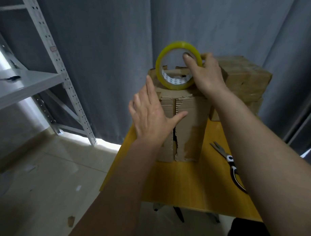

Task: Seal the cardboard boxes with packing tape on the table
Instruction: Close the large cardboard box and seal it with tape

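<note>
A worn cardboard box (pixel 188 122) stands on the yellow table (pixel 180 185), its near flaps meeting at a torn seam. My left hand (pixel 149 116) lies flat with straight fingers on the box's near top and left side. My right hand (pixel 205 73) grips a roll of yellowish clear packing tape (pixel 164 65), thumb through the core, holding it upright at the box's far top edge.
A stack of taped cardboard boxes (pixel 246 80) sits at the table's back right. Scissors (pixel 229 161) lie on the table to the right, partly under my right forearm. A grey metal shelf rack (pixel 52 61) stands left; a grey curtain hangs behind.
</note>
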Tool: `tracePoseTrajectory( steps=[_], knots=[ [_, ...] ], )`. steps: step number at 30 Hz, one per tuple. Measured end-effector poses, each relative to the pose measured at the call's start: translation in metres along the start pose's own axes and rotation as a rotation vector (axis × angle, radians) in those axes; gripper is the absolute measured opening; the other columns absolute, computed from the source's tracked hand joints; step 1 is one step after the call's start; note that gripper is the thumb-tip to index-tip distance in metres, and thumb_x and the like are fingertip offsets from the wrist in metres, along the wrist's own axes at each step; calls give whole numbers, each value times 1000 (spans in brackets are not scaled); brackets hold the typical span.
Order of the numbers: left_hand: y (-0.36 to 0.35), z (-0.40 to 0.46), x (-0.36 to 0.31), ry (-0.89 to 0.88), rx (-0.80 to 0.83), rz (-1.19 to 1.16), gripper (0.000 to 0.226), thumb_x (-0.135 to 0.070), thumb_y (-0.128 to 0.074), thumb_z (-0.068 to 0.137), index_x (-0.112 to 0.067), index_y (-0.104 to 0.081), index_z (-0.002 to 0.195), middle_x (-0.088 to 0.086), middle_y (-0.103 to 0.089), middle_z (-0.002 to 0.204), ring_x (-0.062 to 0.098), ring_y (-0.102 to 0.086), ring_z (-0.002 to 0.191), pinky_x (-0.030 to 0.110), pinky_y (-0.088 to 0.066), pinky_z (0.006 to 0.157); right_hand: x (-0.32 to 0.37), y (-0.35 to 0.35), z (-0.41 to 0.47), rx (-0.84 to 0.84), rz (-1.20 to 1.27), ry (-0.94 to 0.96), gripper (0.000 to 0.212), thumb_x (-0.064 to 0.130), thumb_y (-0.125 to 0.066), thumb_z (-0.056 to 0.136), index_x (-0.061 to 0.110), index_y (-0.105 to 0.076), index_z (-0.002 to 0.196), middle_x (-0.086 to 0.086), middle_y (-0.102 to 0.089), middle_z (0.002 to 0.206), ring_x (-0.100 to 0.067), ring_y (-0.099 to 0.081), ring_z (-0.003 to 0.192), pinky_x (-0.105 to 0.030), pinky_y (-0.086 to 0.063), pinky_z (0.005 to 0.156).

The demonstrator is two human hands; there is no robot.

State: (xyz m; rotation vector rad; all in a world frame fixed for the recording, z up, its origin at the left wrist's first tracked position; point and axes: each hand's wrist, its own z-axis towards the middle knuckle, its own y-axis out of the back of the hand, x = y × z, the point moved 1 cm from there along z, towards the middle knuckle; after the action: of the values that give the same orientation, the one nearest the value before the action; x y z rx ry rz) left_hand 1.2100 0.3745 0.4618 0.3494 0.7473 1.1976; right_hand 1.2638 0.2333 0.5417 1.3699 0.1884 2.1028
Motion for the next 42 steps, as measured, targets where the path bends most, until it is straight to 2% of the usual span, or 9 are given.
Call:
tracePoseTrajectory(
  steps=[2,6,10,15,22,29,36,39,42],
  knots=[
    [0,3,0,2,21,9,130,-82,-63,63,-5,-13,155,14,-41,146,30,-39,129,47,-32,108,-1,0,5,36,-56,-4,37,53,-53,91,18,-54,79,-1,-57,82,-24,-55,92,-32,-36,72],
    [-3,4,-3,-19,32,48,126,-85,-56,67,-6,-12,155,13,-39,146,30,-37,129,47,-30,108,-2,0,8,-19,-149,21,45,49,-43,97,7,-58,108,-17,-61,115,-34,-54,112,-33,-38,81],
    [-6,5,-4,-27,40,84,116,-86,-48,71,-11,-19,154,12,-41,143,30,-38,126,47,-31,105,-6,7,10,-49,-61,6,41,43,-44,98,7,-52,118,-13,-58,114,-29,-54,112,-27,-35,78],
    [-7,7,-8,-48,54,111,103,-87,-47,71,-20,-32,148,10,-43,138,27,-38,122,44,-32,96,-18,23,11,-138,114,-43,33,46,-54,91,15,-45,97,-12,-63,103,-5,-61,82,-19,-39,61],
    [-8,9,-11,-18,50,71,107,-90,-45,68,-20,-34,148,9,-45,135,26,-38,121,44,-29,96,-24,22,9,-174,214,-87,38,51,-59,87,13,-61,83,-6,-57,76,-15,-53,68,-27,-37,58],
    [-10,6,-13,-10,50,59,106,-90,-44,69,-21,-33,149,7,-45,136,24,-39,121,43,-27,97,-28,39,11,-89,155,31,37,42,-52,93,6,-62,99,-17,-67,98,-29,-64,93,-39,-49,81],
    [-11,14,-11,11,87,5,93,-87,-50,69,-36,-37,146,6,-41,134,24,-34,123,49,-26,103,-36,42,3,139,396,-171,16,27,-73,81,14,-64,86,6,-63,63,-6,-61,52,-20,-45,47],
    [-12,12,-14,9,80,3,93,-88,-49,68,-37,-37,146,5,-40,134,23,-33,124,50,-23,106,-39,45,5,148,380,-125,21,35,-65,86,17,-65,95,3,-66,76,-10,-64,64,-24,-47,52],
    [-13,9,-18,2,58,-7,95,-87,-50,69,-33,-38,145,6,-42,134,23,-35,124,49,-22,106,-38,48,10,42,287,-106,35,44,-53,88,14,-63,105,-12,-67,100,-27,-66,88,-44,-55,73]
  ],
)
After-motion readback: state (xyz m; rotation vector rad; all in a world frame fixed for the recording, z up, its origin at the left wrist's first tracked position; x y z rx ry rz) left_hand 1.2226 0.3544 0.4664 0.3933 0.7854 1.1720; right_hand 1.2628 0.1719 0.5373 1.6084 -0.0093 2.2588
